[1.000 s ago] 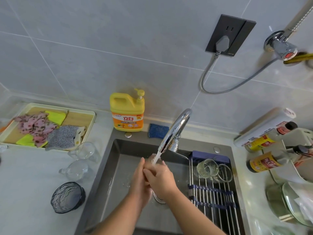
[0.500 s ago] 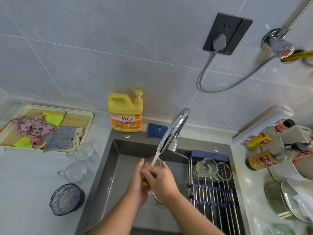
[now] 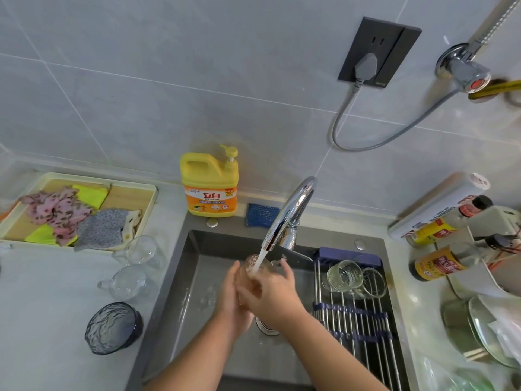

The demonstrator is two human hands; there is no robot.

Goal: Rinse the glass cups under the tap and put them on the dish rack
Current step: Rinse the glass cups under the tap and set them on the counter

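The fingertips of my right hand [image 3: 272,292] have lifted a little since a moment ago, but it and my left hand [image 3: 232,296] both clasp the glass cup [image 3: 249,263] between them. The cup sits under the tap [image 3: 291,210] stream above the sink [image 3: 186,277], left of the dish rack [image 3: 355,317] holding two glasses [image 3: 344,275].
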